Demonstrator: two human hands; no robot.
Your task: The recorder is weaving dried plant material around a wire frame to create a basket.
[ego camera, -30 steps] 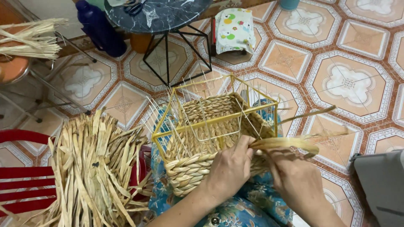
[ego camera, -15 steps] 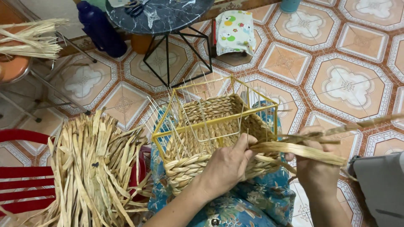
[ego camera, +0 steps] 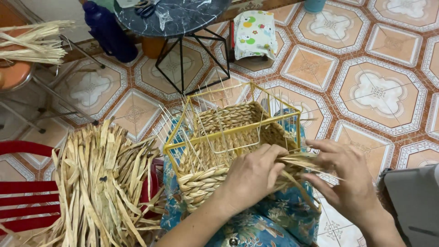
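Half-woven straw basket on yellow wire frame, left hand and right hand grips pinching straw strand

head view | worn on head | faces steeply down | near lap, tiled floor beyond

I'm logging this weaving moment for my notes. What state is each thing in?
Basket: half woven, yellow wire frame bare above, resting on the lap.
Straw strand: pinched between both hands at the basket's side.
Left hand: closed on the strand and basket wall.
Right hand: fingers gripping the strand.
Straw pile: loose, heaped on the red chair.
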